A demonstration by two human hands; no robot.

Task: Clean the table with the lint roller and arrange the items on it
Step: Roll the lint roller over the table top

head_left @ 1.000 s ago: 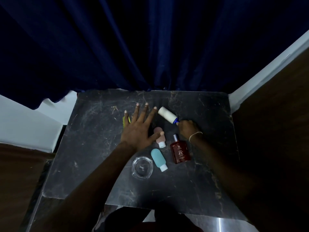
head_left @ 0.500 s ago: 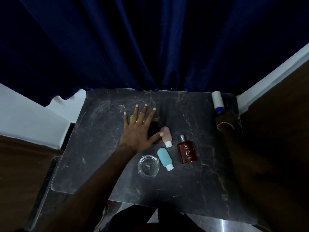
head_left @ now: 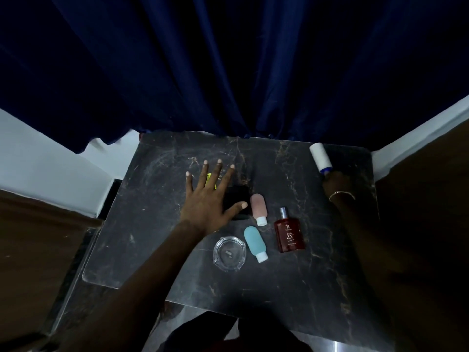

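Note:
My right hand (head_left: 336, 185) grips the blue handle of the white lint roller (head_left: 320, 156), whose roll lies at the far right corner of the dark marble table (head_left: 162, 245). My left hand (head_left: 210, 199) rests flat with fingers spread on the table's middle, over a yellow item (head_left: 209, 178) and partly over a black object (head_left: 237, 202). To the right of it lie a pink bottle (head_left: 258, 209), a teal bottle (head_left: 255, 240) and a red perfume bottle (head_left: 289, 232). A clear glass ashtray (head_left: 229, 254) sits near my left wrist.
A dark blue curtain (head_left: 228, 72) hangs right behind the table's far edge. White walls (head_left: 45, 171) and brown floor flank the table on both sides. The table's left half and near edge carry no items.
My right hand carried the lint roller from the table's middle, beside the pink bottle, out to the far right corner. My left hand stayed flat in the same place.

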